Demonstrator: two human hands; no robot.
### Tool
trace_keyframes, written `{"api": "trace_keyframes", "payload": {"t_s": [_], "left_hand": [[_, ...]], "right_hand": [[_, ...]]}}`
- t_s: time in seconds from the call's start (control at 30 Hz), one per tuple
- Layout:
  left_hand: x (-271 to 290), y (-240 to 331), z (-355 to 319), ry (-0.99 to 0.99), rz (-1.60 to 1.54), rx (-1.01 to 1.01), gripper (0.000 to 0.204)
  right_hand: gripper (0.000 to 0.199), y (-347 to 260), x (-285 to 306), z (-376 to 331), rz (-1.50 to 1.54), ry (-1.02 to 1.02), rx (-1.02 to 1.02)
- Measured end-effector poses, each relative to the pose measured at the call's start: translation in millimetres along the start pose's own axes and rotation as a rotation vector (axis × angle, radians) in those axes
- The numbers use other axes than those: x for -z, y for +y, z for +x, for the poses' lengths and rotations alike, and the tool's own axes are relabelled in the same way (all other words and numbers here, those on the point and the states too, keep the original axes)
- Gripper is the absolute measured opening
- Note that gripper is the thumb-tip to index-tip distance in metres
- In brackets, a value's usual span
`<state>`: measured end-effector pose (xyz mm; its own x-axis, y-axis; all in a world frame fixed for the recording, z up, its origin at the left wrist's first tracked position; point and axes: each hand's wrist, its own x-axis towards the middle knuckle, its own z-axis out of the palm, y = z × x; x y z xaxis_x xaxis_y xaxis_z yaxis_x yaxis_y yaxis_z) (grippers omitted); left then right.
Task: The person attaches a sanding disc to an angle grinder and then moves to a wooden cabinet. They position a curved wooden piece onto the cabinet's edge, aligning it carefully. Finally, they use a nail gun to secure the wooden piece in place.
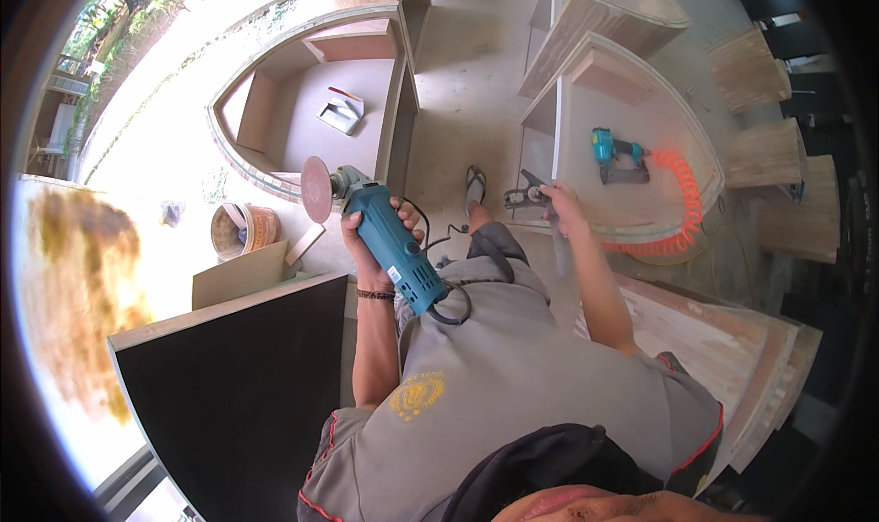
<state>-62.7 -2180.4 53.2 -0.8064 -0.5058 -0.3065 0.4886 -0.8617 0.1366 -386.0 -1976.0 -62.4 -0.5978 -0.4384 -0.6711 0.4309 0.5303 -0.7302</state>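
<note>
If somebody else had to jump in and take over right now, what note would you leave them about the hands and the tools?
Left hand: gripping the blue grinder by its body, sanding disc pointing away, off any wood.
Right hand: holding a metal clamp at the edge of the curved wooden frame.
Nearby: a nail gun with an orange coiled hose lies inside that frame; a second curved frame sits to the left; a bucket stands on the floor.
Done: both tools are in hand.
Left: the disc has not touched anything; whether the clamp is tightened cannot be seen.
</note>
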Motion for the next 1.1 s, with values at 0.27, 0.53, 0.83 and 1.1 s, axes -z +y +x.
{"api": "trace_keyframes", "payload": {"t_s": [0.27,0.53,0.83,1.1], "left_hand": [[-6.9,18.4,112.4,0.184,-0.077,-0.220,0.060],[-8.4,27.2,161.1,0.444,-0.124,-0.471,0.060],[23.6,43.5,203.6,0.437,-0.396,-0.739,0.054],[23.9,49.3,241.5,0.462,-0.518,-0.895,0.053]], "right_hand": [[0.026,-108.6,-52.2,148.5,-0.369,-0.209,0.169],[0.037,-189.4,-156.9,283.0,-0.731,-0.407,0.688],[0.040,-316.6,-255.2,313.3,-0.602,-0.493,0.673],[0.058,-416.6,-318.3,306.9,-0.658,-0.777,0.560]]}}
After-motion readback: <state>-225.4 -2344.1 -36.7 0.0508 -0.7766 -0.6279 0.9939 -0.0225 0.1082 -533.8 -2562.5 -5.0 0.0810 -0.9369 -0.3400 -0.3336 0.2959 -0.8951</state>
